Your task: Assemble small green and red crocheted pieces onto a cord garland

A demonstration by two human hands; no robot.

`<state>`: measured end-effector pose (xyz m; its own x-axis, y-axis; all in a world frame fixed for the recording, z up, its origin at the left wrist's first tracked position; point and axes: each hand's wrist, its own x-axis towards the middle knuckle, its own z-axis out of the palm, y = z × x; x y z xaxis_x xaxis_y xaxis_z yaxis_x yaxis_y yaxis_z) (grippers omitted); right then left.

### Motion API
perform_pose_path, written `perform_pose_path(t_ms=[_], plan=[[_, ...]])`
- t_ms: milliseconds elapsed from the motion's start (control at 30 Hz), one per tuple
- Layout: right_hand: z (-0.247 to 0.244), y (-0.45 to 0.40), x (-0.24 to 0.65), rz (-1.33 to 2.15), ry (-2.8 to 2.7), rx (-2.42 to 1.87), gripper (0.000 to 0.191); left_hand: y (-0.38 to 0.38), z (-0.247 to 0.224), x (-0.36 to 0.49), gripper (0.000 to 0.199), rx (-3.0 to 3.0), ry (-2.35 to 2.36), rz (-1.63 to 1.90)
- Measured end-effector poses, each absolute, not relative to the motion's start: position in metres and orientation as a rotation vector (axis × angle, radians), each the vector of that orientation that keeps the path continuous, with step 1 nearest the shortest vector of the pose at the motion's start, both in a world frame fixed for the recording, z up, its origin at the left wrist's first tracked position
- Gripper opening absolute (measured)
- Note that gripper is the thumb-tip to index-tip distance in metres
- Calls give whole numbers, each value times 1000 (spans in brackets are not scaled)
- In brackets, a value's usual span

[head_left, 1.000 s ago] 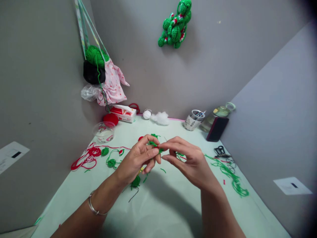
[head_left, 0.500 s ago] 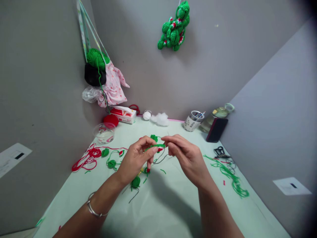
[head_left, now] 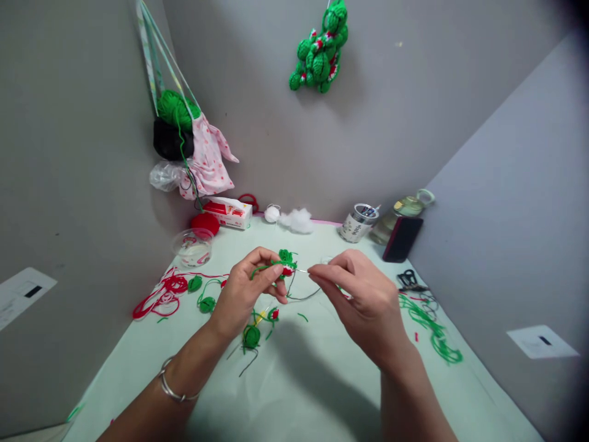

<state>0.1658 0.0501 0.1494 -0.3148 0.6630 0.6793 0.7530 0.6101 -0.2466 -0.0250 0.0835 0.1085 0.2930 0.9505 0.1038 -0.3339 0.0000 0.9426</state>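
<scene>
My left hand (head_left: 243,287) pinches a small crocheted piece (head_left: 288,270) of green, white and red yarn between thumb and fingers. To its right, my right hand (head_left: 368,301) is closed on a thin silvery needle (head_left: 302,271), whose far end meets the piece's right edge. A dark thread (head_left: 304,299) droops between the two hands. Just behind the piece is a bundle of green yarn (head_left: 286,255); whether it is attached I cannot tell. Below my left hand lie a green crocheted ball (head_left: 251,336) and a small red-and-green piece (head_left: 274,314) on the table.
Red yarn (head_left: 161,294) and small green balls (head_left: 207,304) lie left; green strands (head_left: 432,331) and a black clip (head_left: 409,280) lie right. Along the back stand a plastic tub (head_left: 193,248), tissue pack (head_left: 229,213), white stuffing (head_left: 297,221), tin (head_left: 358,224) and phone (head_left: 403,239).
My right hand has moved right, away from the crocheted piece, and the needle now shows between them. My left hand has shifted slightly left and up with the piece.
</scene>
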Motion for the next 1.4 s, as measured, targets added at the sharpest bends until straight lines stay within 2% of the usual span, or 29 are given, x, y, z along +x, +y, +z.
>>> perform_pose_path(t_ms=[533, 900, 1400], plan=[[148, 50, 167, -163, -2154, -1129, 22, 83, 109, -25, 16, 1171, 760, 1159], [146, 54, 168, 32, -2103, -1110, 18, 81, 108, -21, 17, 1089, 688, 1102], [142, 70, 183, 743, -1919, -959, 13, 77, 116, -18, 23, 903, 537, 951]])
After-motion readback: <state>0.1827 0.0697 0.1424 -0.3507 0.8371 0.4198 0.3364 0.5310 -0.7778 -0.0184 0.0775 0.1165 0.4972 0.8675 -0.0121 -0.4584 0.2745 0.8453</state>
